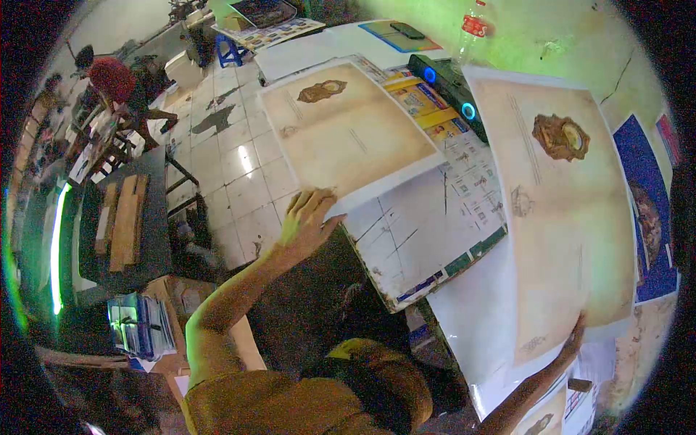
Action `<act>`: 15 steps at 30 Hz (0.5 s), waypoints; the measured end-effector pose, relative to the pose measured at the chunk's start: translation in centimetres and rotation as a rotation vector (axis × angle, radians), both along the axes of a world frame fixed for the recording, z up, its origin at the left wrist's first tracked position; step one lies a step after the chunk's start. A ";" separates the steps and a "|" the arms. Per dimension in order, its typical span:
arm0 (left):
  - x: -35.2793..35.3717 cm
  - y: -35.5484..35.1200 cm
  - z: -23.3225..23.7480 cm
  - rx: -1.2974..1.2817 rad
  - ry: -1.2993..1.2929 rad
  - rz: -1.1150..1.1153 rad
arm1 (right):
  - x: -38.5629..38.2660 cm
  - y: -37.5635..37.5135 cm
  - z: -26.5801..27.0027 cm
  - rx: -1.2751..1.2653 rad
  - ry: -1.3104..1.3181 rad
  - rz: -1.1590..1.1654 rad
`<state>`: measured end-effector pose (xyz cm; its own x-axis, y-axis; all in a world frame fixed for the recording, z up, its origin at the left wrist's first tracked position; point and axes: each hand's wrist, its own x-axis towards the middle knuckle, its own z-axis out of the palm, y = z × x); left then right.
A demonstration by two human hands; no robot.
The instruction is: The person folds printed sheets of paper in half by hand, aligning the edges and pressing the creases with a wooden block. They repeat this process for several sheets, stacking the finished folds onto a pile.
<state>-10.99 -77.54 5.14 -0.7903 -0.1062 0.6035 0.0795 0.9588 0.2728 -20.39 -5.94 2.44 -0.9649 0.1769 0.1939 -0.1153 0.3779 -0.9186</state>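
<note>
A large parchment-coloured printed sheet (pixel 346 138) with a brown ornate emblem lies on the work surface ahead of me. My left hand (pixel 312 217) rests at its near left corner, fingers spread and touching the paper's edge. On the right, a second printed sheet (pixel 554 217) of the same design is raised and slightly bowed. My right hand (pixel 577 335) pinches its lower edge, most of the fingers hidden behind the paper. Another print (pixel 544 419) with a similar emblem shows partly below my right forearm.
A worn board (pixel 413 250) lies beneath the left sheet. Behind are a black speaker (pixel 451 94) with blue-lit rings, a plastic bottle (pixel 474 32) and a phone (pixel 407 30). A blue poster (pixel 645 210) hangs right. At far left another person (pixel 112 80) bends near a blue stool (pixel 230 51).
</note>
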 end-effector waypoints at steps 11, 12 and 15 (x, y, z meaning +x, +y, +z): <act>-0.8 -0.9 2.3 0.017 -0.219 -0.043 | -0.5 -22.9 5.9 -0.054 0.166 0.079; -1.1 -1.4 2.0 -0.034 -0.163 -0.068 | 1.1 -28.3 9.4 -0.116 0.134 0.028; -1.7 -2.6 2.9 -0.195 0.044 -0.206 | 0.4 -35.3 12.3 -0.867 -0.199 0.235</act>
<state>-12.66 -80.17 8.07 -0.7557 0.1754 0.6310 0.2858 0.9552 0.0768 -19.95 -41.28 14.73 -0.9958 -0.0221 -0.0887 0.0888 -0.4657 -0.8805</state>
